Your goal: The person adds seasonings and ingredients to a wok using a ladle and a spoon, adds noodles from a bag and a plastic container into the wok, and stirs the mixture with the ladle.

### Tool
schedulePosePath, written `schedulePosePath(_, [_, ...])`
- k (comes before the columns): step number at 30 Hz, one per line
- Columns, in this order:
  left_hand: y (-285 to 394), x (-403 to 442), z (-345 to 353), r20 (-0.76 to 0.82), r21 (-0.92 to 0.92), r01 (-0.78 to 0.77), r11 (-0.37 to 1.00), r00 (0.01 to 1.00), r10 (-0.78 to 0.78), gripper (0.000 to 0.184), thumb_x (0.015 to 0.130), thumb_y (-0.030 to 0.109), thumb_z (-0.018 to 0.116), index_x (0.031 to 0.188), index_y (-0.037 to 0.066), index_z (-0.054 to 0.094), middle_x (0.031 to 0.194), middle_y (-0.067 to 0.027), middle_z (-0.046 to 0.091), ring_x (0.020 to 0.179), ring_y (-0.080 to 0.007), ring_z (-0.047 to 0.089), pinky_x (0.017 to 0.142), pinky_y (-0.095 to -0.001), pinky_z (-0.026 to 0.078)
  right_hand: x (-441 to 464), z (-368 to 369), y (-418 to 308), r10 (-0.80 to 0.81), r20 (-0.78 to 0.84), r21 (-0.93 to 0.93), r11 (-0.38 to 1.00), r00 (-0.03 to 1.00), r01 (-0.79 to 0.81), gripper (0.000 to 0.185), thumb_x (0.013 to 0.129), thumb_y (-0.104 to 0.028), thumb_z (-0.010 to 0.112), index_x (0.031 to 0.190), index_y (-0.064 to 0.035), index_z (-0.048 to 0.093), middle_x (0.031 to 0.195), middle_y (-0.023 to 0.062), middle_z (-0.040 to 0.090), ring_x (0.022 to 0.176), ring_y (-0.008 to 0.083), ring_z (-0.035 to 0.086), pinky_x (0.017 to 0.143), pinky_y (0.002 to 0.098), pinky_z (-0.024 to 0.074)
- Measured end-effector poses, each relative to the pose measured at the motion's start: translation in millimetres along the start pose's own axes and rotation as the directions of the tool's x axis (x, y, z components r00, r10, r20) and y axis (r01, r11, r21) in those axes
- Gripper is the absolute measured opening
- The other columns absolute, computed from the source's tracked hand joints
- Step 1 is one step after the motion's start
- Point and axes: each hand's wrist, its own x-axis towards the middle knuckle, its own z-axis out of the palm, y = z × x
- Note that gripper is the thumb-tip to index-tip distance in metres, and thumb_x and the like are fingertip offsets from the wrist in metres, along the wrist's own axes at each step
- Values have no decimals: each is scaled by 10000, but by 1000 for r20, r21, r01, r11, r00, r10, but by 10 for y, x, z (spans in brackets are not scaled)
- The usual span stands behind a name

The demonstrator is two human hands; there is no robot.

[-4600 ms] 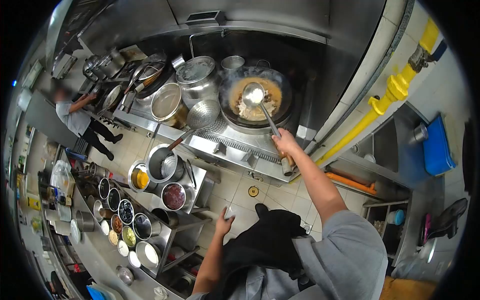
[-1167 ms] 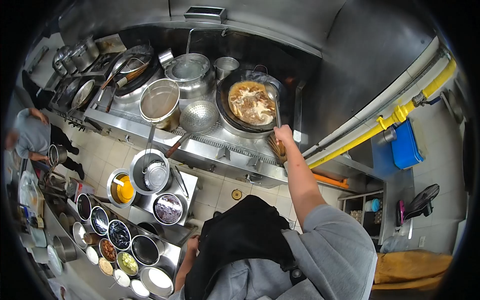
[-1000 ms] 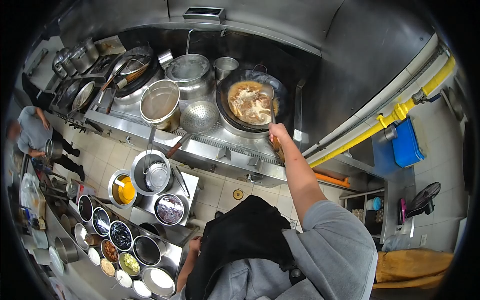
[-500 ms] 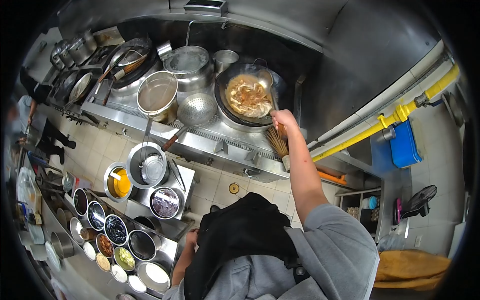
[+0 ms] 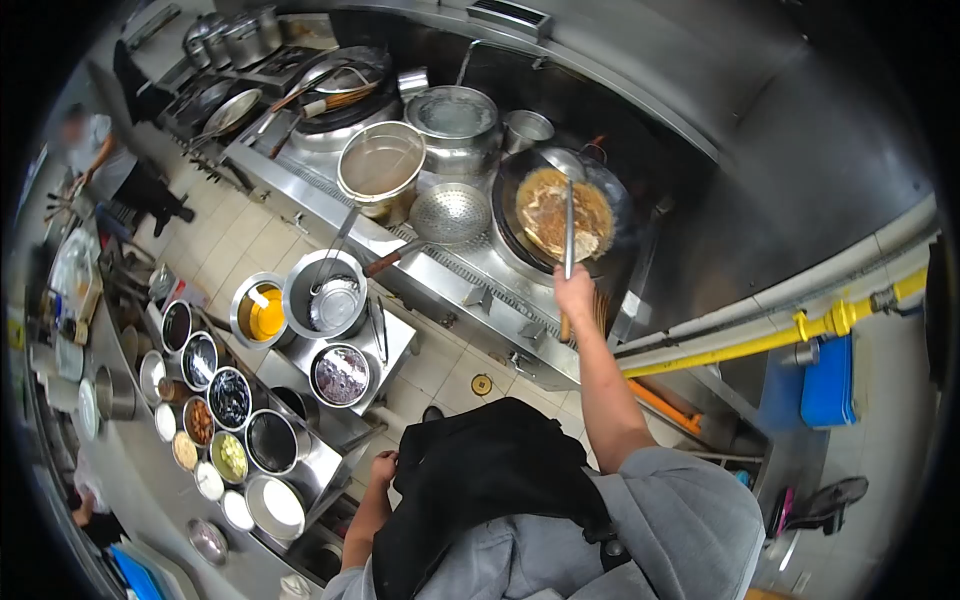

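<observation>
My right hand (image 5: 574, 290) is wrapped round the wooden end of a long-handled metal ladle (image 5: 570, 215). The ladle's bowl rests near the back wall of a dark wok (image 5: 622, 225), above brown, saucy food with pale pieces (image 5: 562, 212). Beside my right hand, a bamboo brush (image 5: 601, 308) partly shows behind the forearm. My left hand (image 5: 384, 467) hangs low by the black apron, loosely curled, with nothing visible in it. Left of the wok lies a perforated strainer (image 5: 450, 213) with a wooden handle.
A large pot of cloudy liquid (image 5: 381, 162) and a lidded pot (image 5: 451, 112) stand on the range. A steel pot (image 5: 326, 296), a yellow liquid bowl (image 5: 266, 315) and several ingredient containers (image 5: 231, 398) are at left. A yellow pipe (image 5: 760, 340) runs at right. Another person (image 5: 110, 160) stands far left.
The view has turned, shifting the range to the right. My right hand has swung the ladle so its handle now crosses over the food, with its bowl at the wok's back.
</observation>
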Motion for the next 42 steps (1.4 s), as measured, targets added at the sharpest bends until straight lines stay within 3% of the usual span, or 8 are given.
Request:
schedulePosePath(11, [-651,-1005,623,-135,-270,120,955,978,-161,291,947,235,651,1131,18,713,949,-76,719,702,-170,628,621,-317,487,313,2042,-1062,82,354,70,991,931,-114,400,905,-126,553,1235,99,543,1195,309,657,1141,419,651,959,461,534])
schedulePosePath(15, [-1128,-1393,1042,-210,-366,106,924,958,-193,308,950,219,661,1173,13,709,1033,-88,737,863,-201,680,787,-316,530,-27,2211,-1005,-45,315,-36,998,948,59,617,970,-407,573,1287,116,490,1245,281,596,1136,431,621,963,447,526])
schedulePosePath(20, [-1983,-1636,1607,-287,216,130,968,956,-65,526,993,467,527,1152,-3,702,1061,-204,728,1057,-313,686,912,-391,497,-1067,1528,-107,-481,552,216,872,681,440,335,975,-337,543,1082,-21,579,1089,282,651,1050,479,615,904,559,493])
schedulePosePath(22, [-2038,-1821,1740,-285,69,210,975,941,-182,545,993,481,522,1147,-11,701,1061,-208,728,1063,-327,682,917,-396,494,-1339,1319,598,-89,887,-102,919,452,381,400,964,-321,524,1230,-35,610,1224,252,648,1137,472,609,988,561,477])
schedulePosePath(24, [-2106,-1961,1844,-309,-89,246,965,914,-262,563,988,494,543,1136,-25,702,1036,-182,740,1029,-325,685,911,-394,494,-1487,1806,1841,69,809,-461,691,584,558,476,941,-223,525,1346,28,546,1387,246,553,1253,387,576,1051,441,468])
schedulePosePath(26, [-1843,-2187,1885,-337,-206,250,946,889,-309,556,987,491,556,1138,-23,705,1003,-151,741,957,-290,686,842,-380,508,-1530,1671,2352,-36,561,-504,778,827,375,429,948,-179,509,1315,38,563,1361,261,565,1252,388,579,1061,432,468])
schedulePosePath(33, [-1320,-2698,1802,-251,-464,236,854,889,-383,490,989,486,577,1161,38,672,979,-57,704,707,-134,619,556,-281,459,-1022,1832,2842,212,738,-454,858,641,239,398,973,-172,469,1302,30,566,1349,294,565,1273,420,562,1004,496,512])
schedulePosePath(42, [-1417,-2783,1894,-231,-527,247,813,879,-416,486,989,492,588,1154,39,646,1007,-58,679,745,-165,647,584,-301,503,-989,2107,3033,375,677,-589,792,633,162,410,986,-152,450,1363,-25,552,1428,231,543,1315,386,545,1032,522,489])
